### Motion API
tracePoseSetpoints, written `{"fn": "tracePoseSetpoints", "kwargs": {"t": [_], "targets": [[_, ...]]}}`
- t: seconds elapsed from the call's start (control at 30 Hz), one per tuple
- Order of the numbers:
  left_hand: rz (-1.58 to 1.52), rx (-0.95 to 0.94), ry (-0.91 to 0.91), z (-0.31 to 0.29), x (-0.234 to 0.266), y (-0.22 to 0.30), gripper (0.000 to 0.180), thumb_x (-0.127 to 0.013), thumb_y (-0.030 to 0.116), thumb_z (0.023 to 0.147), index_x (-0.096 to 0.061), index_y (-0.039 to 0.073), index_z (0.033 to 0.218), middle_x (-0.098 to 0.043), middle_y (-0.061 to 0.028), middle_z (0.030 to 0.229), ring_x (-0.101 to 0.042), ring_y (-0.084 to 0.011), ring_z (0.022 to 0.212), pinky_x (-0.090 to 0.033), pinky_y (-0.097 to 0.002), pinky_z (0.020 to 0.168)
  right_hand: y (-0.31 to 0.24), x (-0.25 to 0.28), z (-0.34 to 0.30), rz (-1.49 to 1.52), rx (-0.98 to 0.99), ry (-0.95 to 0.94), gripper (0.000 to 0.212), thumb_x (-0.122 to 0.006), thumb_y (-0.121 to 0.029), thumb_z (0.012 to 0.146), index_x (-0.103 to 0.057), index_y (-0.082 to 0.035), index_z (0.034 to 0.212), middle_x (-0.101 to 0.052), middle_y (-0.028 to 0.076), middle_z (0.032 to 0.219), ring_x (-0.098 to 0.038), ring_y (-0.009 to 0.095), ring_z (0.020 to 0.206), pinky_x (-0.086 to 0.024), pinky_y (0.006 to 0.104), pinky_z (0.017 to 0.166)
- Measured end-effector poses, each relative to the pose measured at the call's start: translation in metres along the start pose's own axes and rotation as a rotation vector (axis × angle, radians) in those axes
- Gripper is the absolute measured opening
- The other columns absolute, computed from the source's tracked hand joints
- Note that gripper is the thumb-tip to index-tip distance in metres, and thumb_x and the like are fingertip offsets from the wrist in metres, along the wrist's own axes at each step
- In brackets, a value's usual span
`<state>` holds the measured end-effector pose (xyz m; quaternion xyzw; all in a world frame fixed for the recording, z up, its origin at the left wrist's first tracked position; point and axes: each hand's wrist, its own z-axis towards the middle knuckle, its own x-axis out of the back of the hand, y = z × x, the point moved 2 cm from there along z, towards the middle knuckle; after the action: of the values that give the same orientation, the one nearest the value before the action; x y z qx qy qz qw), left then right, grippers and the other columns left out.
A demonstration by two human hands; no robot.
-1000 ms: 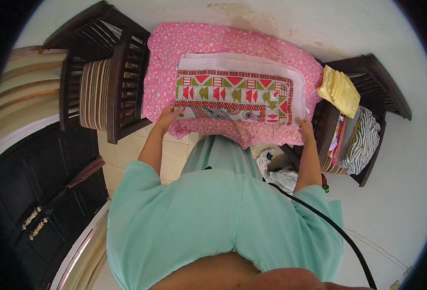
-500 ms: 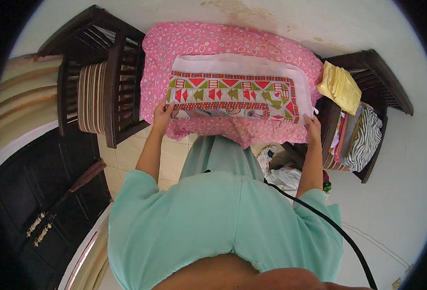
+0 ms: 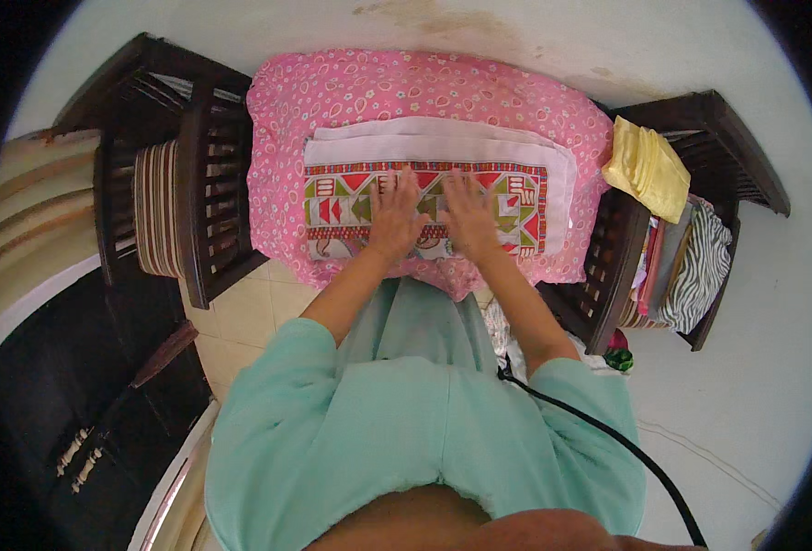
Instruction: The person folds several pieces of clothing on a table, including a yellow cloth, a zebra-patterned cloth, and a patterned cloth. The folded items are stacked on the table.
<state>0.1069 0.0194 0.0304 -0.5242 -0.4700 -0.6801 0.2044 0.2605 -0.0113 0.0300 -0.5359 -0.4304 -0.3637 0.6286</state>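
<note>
A folded white cloth with a red, green and white patterned panel (image 3: 337,209) lies on a pink flowered cover (image 3: 406,87). Its plain white border shows along the far side and the right. My left hand (image 3: 395,209) rests flat on the middle of the panel, fingers spread and pointing away from me. Beside it, my right hand (image 3: 468,211) presses flat on the same cloth, its fingers also apart. The two thumbs come close together. Neither hand grips anything, and the palms hide part of the pattern.
Dark wooden chairs flank the pink surface; the left chair (image 3: 206,184) has a striped cushion (image 3: 158,209). Over the right one (image 3: 608,262) lie a folded yellow cloth (image 3: 647,170) and a zebra-striped fabric (image 3: 698,266). A black cable (image 3: 608,427) runs past my right side.
Both hands have let go of the cloth's side edges and moved inward to lie flat on its middle. The cloth now sits folded flatter, its near edge aligned.
</note>
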Motion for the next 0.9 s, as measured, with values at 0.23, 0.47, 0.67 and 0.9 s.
{"fn": "tracePoseSetpoints", "kwargs": {"t": [0.23,0.47,0.67,0.9], "targets": [[0.085,0.019,0.008,0.044,-0.013,-0.026,0.059,-0.049,0.037,0.078,-0.031,0.015,0.130,-0.021,-0.0134,0.137,-0.019,-0.0343,0.126,-0.012,-0.0568,0.098,0.052,-0.014,0.037,-0.150,-0.037,-0.010,0.054,-0.048,-0.038,0.079,-0.033,-0.024,0.129,-0.026,0.007,0.136,-0.023,0.030,0.125,-0.013,0.0609,0.096],[0.215,0.049,0.063,0.057,0.007,-0.060,0.060,-0.052,0.037,0.077,-0.033,0.015,0.129,-0.025,-0.0110,0.136,-0.024,-0.0320,0.124,-0.015,-0.0527,0.099,0.171,-0.007,0.015,-0.298,-0.455,0.042,0.055,-0.035,-0.039,0.086,-0.018,-0.020,0.135,-0.017,0.005,0.140,-0.014,0.028,0.129,-0.006,0.0603,0.097],[0.234,0.073,0.068,0.066,0.005,-0.119,0.059,-0.046,0.035,0.081,-0.026,0.014,0.132,-0.022,-0.0125,0.137,-0.020,-0.0312,0.126,-0.012,-0.0513,0.101,0.204,-0.020,-0.003,-0.151,-0.554,0.149,0.056,-0.028,-0.039,0.088,-0.017,-0.011,0.135,-0.016,0.006,0.140,-0.012,0.031,0.129,-0.002,0.0583,0.098],[0.392,0.500,0.388,0.047,0.021,-0.139,0.063,-0.042,0.038,0.083,-0.021,0.007,0.133,-0.017,-0.0152,0.138,-0.013,-0.0374,0.127,-0.007,-0.0602,0.096,0.171,0.000,-0.002,0.053,-0.692,0.418,0.053,-0.028,-0.034,0.089,-0.022,-0.004,0.132,-0.017,0.016,0.138,-0.014,0.034,0.127,-0.004,0.0570,0.099]]}}
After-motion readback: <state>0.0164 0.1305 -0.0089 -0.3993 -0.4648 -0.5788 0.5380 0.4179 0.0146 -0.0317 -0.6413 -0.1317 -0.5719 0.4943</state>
